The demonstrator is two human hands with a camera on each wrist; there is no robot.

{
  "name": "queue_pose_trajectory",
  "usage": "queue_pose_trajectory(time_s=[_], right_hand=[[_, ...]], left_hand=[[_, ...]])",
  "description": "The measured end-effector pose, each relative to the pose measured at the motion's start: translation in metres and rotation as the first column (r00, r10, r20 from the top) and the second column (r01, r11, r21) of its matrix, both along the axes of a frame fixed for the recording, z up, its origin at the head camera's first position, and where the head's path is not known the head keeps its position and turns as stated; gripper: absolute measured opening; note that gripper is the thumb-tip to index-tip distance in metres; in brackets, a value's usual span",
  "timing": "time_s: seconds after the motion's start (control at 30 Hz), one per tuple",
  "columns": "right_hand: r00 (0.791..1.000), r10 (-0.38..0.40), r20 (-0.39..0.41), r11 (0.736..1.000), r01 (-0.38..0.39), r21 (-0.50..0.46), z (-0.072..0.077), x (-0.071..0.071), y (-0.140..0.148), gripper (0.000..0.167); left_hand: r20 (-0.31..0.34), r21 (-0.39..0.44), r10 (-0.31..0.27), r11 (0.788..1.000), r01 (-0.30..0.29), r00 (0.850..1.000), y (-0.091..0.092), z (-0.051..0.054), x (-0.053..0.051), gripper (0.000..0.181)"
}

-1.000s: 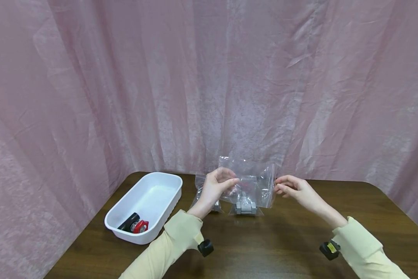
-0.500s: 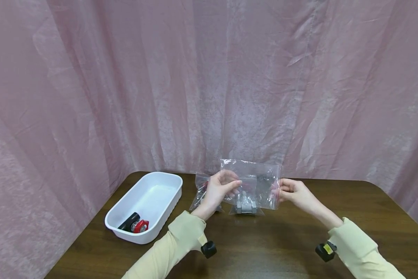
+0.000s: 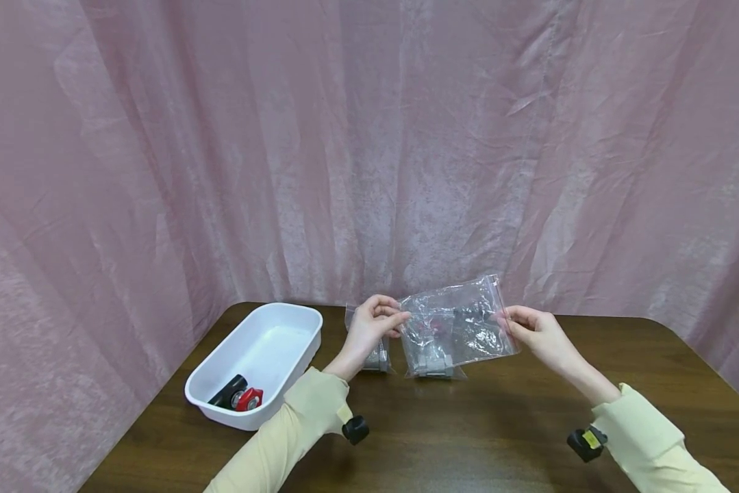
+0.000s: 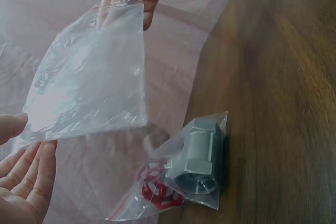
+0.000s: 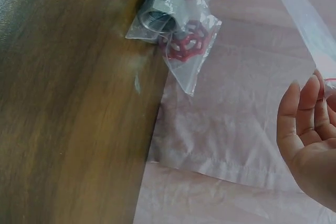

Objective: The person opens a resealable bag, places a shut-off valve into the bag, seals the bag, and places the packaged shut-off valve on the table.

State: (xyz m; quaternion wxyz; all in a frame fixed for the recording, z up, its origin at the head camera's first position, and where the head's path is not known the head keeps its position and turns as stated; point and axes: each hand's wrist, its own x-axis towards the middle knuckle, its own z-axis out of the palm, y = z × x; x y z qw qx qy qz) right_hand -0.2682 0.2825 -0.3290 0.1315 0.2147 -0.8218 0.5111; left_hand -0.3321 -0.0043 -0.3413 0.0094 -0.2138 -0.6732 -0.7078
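Observation:
Both hands hold up a clear plastic zip bag [image 3: 480, 339] with nothing visible in it. My left hand [image 3: 369, 332] pinches its left edge between thumb and fingers. At the opposite edge, along the zip strip, my right hand [image 3: 542, 339] pinches the bag. Behind it on the table stands a grey metal valve [image 4: 202, 148] with a red handwheel [image 4: 157, 192], packed in its own clear bag. A second bagged valve [image 3: 378, 361] is partly hidden behind my left hand. In the right wrist view the held bag shows only as a strip [image 5: 304, 19].
A white plastic tray [image 3: 307, 356] stands on the left of the brown wooden table [image 3: 443, 431]. Inside it lie a black cylindrical part [image 3: 229, 392] and a red knob-like part [image 3: 249, 400]. A pink curtain [image 3: 369, 150] hangs behind the table.
The left hand has shifted left to the bag's edge. The right hand has moved right, first taking hold of the zip edge, and the bag is now tilted and pulled wider.

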Motion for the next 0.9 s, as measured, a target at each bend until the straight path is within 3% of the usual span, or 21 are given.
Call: queue_pose_trajectory(time_s=[0.17,0.27,0.33,0.4,0.53,0.6,0.83,0.9], right_hand=[[0.999,0.006,-0.048,1.000,-0.006,-0.008,0.003,-0.001,0.002,0.016],[0.998,0.015,-0.063,1.000,-0.016,-0.022,0.005,-0.001,0.000,0.015],[0.997,0.010,-0.079,1.000,-0.011,-0.008,0.005,0.000,-0.002,0.015],[0.995,-0.002,-0.103,1.000,0.005,0.021,0.006,0.000,-0.006,0.014],[0.990,-0.018,-0.140,0.996,0.030,0.086,0.010,0.000,-0.012,0.012],[0.990,-0.018,-0.143,0.994,0.033,0.102,0.011,0.000,-0.015,0.011],[0.983,-0.039,-0.180,0.984,0.069,0.165,0.021,0.007,-0.026,0.009],[0.980,-0.045,-0.193,0.979,0.082,0.186,0.021,0.006,-0.027,0.007]], left_hand=[[-0.112,-0.053,0.058,0.997,-0.065,0.992,-0.001,0.001,-0.004,0.030],[-0.258,-0.117,0.119,0.981,-0.154,0.959,0.000,0.005,-0.004,0.026],[-0.374,-0.160,0.138,0.964,-0.210,0.917,0.002,0.008,-0.004,0.022],[-0.485,-0.188,0.133,0.949,-0.251,0.864,0.006,0.013,-0.002,0.019],[-0.649,-0.204,0.072,0.943,-0.264,0.757,0.014,0.024,0.004,0.015],[-0.703,-0.202,0.043,0.945,-0.258,0.710,0.019,0.029,0.006,0.014],[-0.797,-0.233,-0.068,0.951,-0.202,0.601,0.029,0.041,0.013,0.017],[-0.830,-0.268,-0.114,0.940,-0.210,0.547,0.031,0.043,0.014,0.018]])
